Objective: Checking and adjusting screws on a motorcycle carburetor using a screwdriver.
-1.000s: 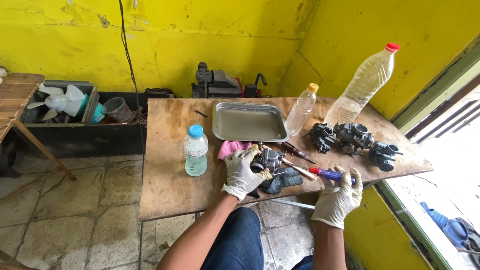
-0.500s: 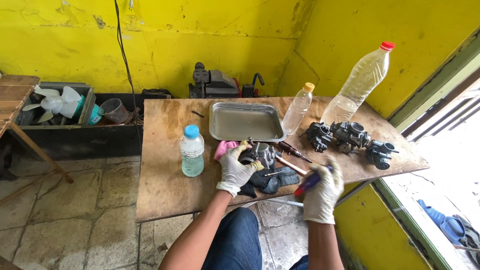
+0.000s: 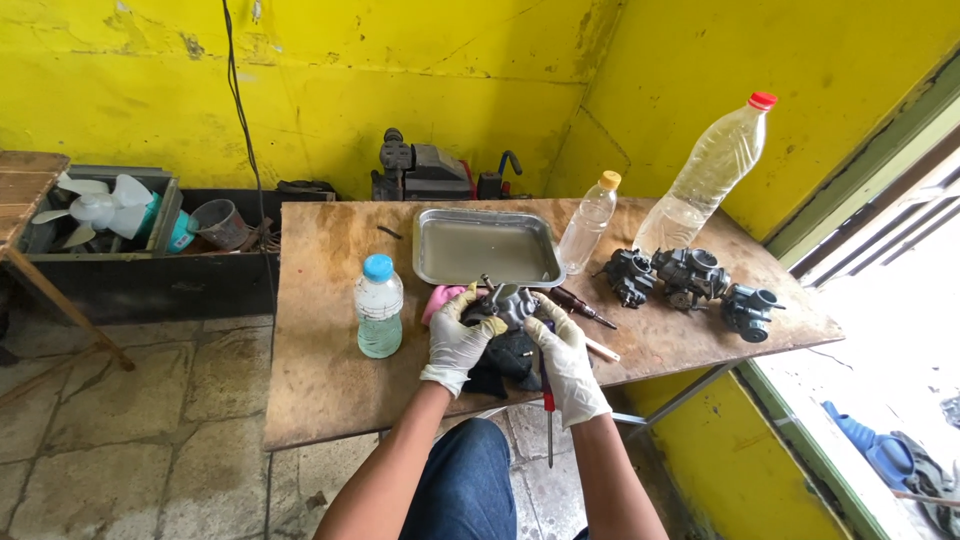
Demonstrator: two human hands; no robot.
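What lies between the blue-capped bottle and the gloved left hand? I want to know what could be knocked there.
In the head view, a pink cloth lies between the blue-capped bottle and the left hand, which grips a dark metal part.

Head cam looks down at table (image 3: 330,380); fairly near; edges prob. distorted.

**Bench layout, hands at front centre**

Table (image 3: 330,390) stands vs. back wall. Tray (image 3: 487,247) at rear centre. Small bottle (image 3: 586,221) just right of tray; large bottle (image 3: 706,176) further right, leaning. Three carburetors (image 3: 688,281) in a row before the large bottle. Capped bottle (image 3: 379,306) left of centre. Left hand (image 3: 457,340) & right hand (image 3: 567,360) on a carburetor (image 3: 505,305) just in front of tray; screwdriver (image 3: 547,400) under right hand, overhanging front edge. Crate w/ fan (image 3: 100,208) on floor, left of table.
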